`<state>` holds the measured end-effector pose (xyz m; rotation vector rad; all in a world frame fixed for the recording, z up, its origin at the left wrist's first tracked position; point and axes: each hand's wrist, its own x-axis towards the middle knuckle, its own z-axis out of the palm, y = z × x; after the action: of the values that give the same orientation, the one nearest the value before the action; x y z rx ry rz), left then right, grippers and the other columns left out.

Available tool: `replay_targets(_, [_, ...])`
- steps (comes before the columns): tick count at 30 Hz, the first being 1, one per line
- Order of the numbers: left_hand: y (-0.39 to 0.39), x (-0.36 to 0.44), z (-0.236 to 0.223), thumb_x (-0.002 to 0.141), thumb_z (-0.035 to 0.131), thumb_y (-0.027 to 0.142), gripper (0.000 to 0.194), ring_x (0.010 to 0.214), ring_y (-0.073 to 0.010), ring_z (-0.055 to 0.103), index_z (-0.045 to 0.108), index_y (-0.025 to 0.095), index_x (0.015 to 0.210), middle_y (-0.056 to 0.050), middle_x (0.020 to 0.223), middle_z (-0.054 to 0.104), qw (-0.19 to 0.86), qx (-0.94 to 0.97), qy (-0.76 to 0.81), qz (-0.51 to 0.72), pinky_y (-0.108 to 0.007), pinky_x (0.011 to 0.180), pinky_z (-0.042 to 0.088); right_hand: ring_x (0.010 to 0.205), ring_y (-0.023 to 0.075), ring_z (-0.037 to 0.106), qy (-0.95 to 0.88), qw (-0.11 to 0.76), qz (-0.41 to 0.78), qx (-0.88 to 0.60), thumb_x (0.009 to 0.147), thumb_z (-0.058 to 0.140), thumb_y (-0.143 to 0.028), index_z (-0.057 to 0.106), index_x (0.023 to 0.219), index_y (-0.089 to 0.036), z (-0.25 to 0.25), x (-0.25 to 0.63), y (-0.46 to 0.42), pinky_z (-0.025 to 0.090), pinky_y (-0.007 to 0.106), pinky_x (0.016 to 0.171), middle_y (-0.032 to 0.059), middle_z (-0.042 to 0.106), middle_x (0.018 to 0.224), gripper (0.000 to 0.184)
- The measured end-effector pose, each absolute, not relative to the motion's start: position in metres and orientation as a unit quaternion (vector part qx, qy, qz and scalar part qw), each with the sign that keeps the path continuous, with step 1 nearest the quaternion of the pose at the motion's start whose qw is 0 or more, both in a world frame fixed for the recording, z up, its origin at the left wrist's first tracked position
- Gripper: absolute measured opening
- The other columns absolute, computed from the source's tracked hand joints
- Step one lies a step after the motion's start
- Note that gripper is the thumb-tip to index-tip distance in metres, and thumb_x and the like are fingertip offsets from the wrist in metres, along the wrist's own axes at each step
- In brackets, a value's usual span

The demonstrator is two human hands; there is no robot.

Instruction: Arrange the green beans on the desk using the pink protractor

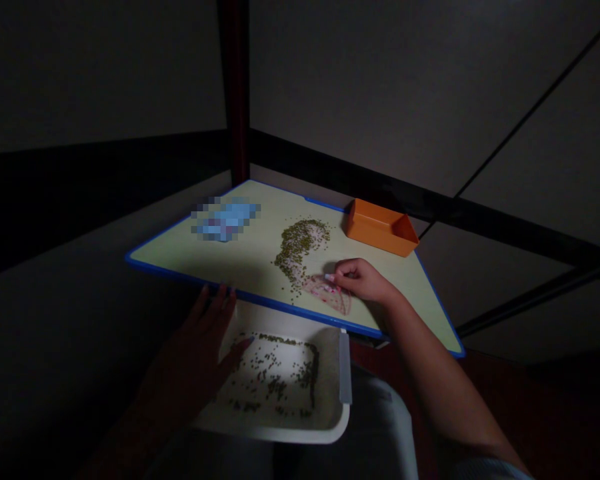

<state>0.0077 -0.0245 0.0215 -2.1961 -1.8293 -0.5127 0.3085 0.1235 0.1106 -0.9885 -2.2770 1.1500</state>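
Observation:
My right hand [359, 280] is over the pale yellow tabletop [375, 267], with thumb and fingers pinched together; whatever may be between the fingertips is too small to tell. Beneath the fingertips is a flat, reddish protractor shape [337, 300]; I cannot tell whether it is printed or loose. Beside it spreads a heap of small green beans mixed with whitish grains [300, 247]. Lower left, my left hand [213, 330] has its fingers spread at the side of a white plastic tub [325, 427], thumb reaching over it. Dark loose beans [275, 380] are scattered across the tub's floor.
An orange open box [380, 230] stands at the tabletop's far right edge. A blurred light blue patch [227, 220] appears at the far left. The blue table rim [280, 307] overhangs the tub. Walls meet in a corner behind the table, and the surroundings are dark.

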Motion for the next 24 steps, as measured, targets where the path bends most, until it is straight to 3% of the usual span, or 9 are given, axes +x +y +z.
replay_targets(17, [-0.0242, 0.0080, 0.0216, 0.084, 0.039, 0.060, 0.079, 0.146, -0.0333, 0.018, 0.019, 0.018, 0.148, -0.011, 0.155, 0.032, 0.105, -0.748, -0.631, -0.177, -0.050, 0.109, 0.039, 0.048, 0.0070, 0.035, -0.825, 0.188, 0.393, -0.361, 0.083, 0.057, -0.052, 0.053, 0.057, -0.014, 0.1085, 0.3086, 0.1253, 0.027, 0.023, 0.048, -0.0040, 0.043, 0.050, 0.046])
replay_targets(24, [-0.0232, 0.0088, 0.0224, 0.084, 0.038, 0.061, 0.079, 0.145, -0.0331, 0.019, 0.026, 0.015, 0.146, -0.011, 0.154, 0.034, 0.103, -0.746, -0.634, -0.178, -0.049, 0.110, 0.038, 0.048, 0.0071, 0.035, -0.822, 0.202, 0.379, -0.374, 0.082, 0.058, -0.056, 0.051, 0.057, -0.015, 0.1045, 0.3051, 0.1270, 0.027, 0.023, 0.049, -0.0037, 0.044, 0.050, 0.048])
